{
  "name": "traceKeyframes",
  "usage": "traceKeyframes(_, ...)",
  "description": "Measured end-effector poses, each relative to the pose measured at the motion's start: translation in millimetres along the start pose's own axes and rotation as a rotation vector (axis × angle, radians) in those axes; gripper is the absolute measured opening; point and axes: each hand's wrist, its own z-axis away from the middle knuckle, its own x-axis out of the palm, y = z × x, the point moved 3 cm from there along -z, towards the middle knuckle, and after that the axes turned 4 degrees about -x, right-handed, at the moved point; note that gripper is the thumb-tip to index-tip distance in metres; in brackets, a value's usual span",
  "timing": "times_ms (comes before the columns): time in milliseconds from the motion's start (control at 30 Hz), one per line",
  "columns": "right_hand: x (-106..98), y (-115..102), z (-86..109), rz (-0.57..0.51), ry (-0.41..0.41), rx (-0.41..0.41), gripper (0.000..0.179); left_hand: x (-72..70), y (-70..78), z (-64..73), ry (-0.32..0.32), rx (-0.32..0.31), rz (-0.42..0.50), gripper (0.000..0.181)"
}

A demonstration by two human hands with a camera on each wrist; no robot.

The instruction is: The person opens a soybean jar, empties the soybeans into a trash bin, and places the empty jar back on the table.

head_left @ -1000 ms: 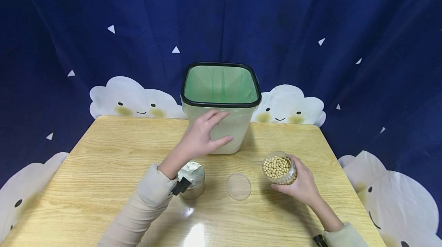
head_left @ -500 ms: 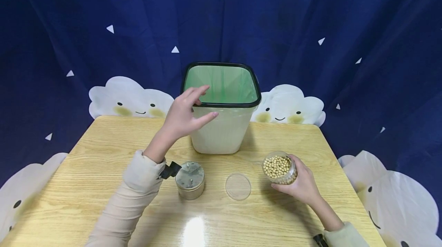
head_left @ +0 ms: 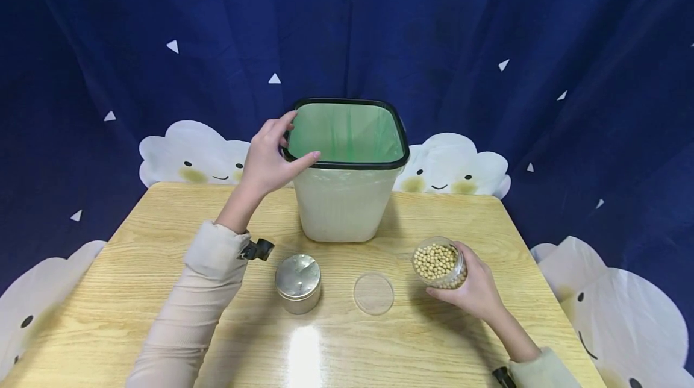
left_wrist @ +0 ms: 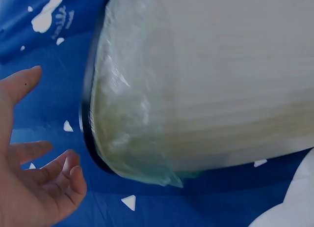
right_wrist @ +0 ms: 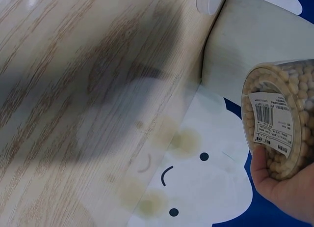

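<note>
My left hand (head_left: 268,159) is beside the left part of the bin's black rim, thumb and fingers apart. In the left wrist view that hand (left_wrist: 34,183) holds nothing and looks apart from the bin wall (left_wrist: 221,89). The pale bin (head_left: 347,207) stands at the back of the table with a green bag lining it. My right hand (head_left: 474,285) grips a clear jar (head_left: 458,273) of round beige beans, its uncovered mouth tilted left. The right wrist view shows the jar's base with a barcode label (right_wrist: 272,121) and a finger against it.
A round metal tin (head_left: 298,282) with its lid on stands left of centre. A clear round disc, like a jar lid (head_left: 374,293), lies flat between tin and jar. Behind the wooden table (head_left: 179,243) hangs a blue curtain (head_left: 228,26) with clouds.
My left hand has moved up and left, from before the bin's front to beside its left rim. It no longer overlaps the tin. The right hand and jar have stayed in place.
</note>
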Motion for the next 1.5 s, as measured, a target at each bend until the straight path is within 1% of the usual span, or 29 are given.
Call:
traceKeyframes(67,-0.3,-0.1,-0.4,-0.001,0.001,-0.002,0.092,0.2,-6.7,-2.6,-0.006,-0.030,-0.006,0.072)
traceKeyframes(133,-0.5,0.2,-0.6,0.000,0.000,-0.003,0.092,0.6,-14.0,-5.5,-0.025,-0.074,-0.013,0.074)
traceKeyframes(233,-0.9,0.6,-0.7,0.003,-0.001,-0.003,0.091,1.8,-25.7,-9.7,-0.079,-0.160,-0.013,0.076)
traceKeyframes(333,-1.0,1.0,-1.0,0.003,0.001,-0.004,0.091,3.6,-37.3,-13.3,-0.138,-0.243,0.016,0.077)
traceKeyframes(400,-1.0,0.9,-1.2,0.001,0.001,-0.004,0.090,4.8,-43.4,-14.9,-0.167,-0.283,0.041,0.078)
traceKeyframes(533,-1.8,1.0,-1.2,-0.006,0.002,-0.001,0.090,8.9,-51.3,-16.7,-0.207,-0.358,0.080,0.080)
traceKeyframes(633,-2.6,0.9,-1.1,-0.008,0.003,0.001,0.090,15.1,-54.7,-17.3,-0.226,-0.397,0.082,0.080)
traceKeyframes(800,-3.1,0.6,-0.7,-0.008,0.002,0.007,0.090,27.6,-57.6,-16.7,-0.230,-0.421,0.067,0.080)
traceKeyframes(933,-3.6,0.9,0.1,-0.006,0.002,0.012,0.089,34.4,-59.7,-14.0,-0.217,-0.454,0.105,0.079)
traceKeyframes(1100,-5.4,0.4,-1.9,-0.012,0.015,0.000,0.090,36.9,-60.5,-11.2,-0.187,-0.469,0.161,0.078)
traceKeyframes(1267,-11.2,-3.4,-11.6,-0.026,0.026,-0.018,0.089,37.2,-59.8,-9.6,-0.172,-0.482,0.191,0.078)
traceKeyframes(1500,-26.1,-15.5,-34.4,-0.043,0.051,-0.045,0.089,37.8,-61.1,-8.9,-0.166,-0.496,0.218,0.079)
